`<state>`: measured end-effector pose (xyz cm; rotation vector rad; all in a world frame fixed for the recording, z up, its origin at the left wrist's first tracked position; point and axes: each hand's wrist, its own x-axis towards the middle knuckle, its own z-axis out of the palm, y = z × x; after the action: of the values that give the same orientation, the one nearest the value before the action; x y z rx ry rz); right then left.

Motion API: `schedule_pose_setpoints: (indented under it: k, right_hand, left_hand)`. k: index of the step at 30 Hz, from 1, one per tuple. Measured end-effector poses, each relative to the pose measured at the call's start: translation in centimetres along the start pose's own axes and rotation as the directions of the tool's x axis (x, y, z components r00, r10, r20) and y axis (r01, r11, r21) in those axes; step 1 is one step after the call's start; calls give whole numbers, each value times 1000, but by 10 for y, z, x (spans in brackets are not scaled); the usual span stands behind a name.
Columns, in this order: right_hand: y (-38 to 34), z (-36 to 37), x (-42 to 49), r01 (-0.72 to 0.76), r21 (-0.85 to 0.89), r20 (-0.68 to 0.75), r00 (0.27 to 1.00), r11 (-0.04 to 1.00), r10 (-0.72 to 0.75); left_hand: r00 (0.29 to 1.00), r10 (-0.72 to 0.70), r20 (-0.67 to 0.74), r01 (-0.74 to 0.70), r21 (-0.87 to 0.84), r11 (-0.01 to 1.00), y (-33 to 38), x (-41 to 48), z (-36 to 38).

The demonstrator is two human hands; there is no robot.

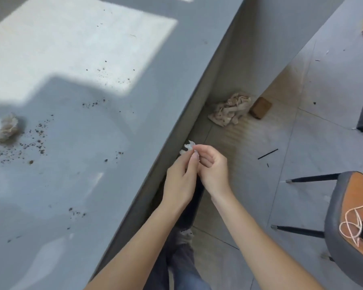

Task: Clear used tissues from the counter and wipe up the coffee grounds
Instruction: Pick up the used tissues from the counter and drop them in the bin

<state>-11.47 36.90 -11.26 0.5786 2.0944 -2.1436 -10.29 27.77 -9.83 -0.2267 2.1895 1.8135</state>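
Pinching a small white tissue scrap [188, 147] with both hands together just past the counter [92, 185] edge, above the floor [249, 185]: left hand [179, 181] with fingertips closed on its lower part, right hand [213, 166] with thumb and forefinger curled onto its top. Noted one crumpled tissue [5, 130] lying on the counter at far left, well apart from the hands, with coffee grounds [36, 143] scattered just beside it and thinner specks across the grey top. Seen below: beige crumpled cloth [231, 111] near a brown block [260, 107]; chair [332, 216] at right carrying loose string [352, 225].
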Motion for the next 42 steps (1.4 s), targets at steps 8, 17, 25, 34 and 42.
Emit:
schedule_pose_setpoints:
  k: [8, 17, 25, 34, 42]
  right_hand:
    - [95, -23, -7, -335, -91, -114, 939, 938, 324]
    - [135, -27, -17, -510, 24, 68, 859, 860, 508]
    - [142, -30, -18, -611, -182, 253, 729, 771, 637]
    - [150, -30, -17, -607, -208, 85, 770, 767, 632]
    - [115, -32, -7, -451, -67, -118, 889, 890, 442]
  left_hand:
    - [934, -354, -44, 355, 20, 935, -86, -15, 29]
    - [857, -502, -121, 510, 51, 859, -135, -20, 25]
    - [697, -679, -230, 682, -82, 727, -164, -15, 23]
    - [638, -769, 31, 770, -19, 638, -157, 1, 25]
    - [791, -602, 109, 606, -4, 795, -97, -4, 31]
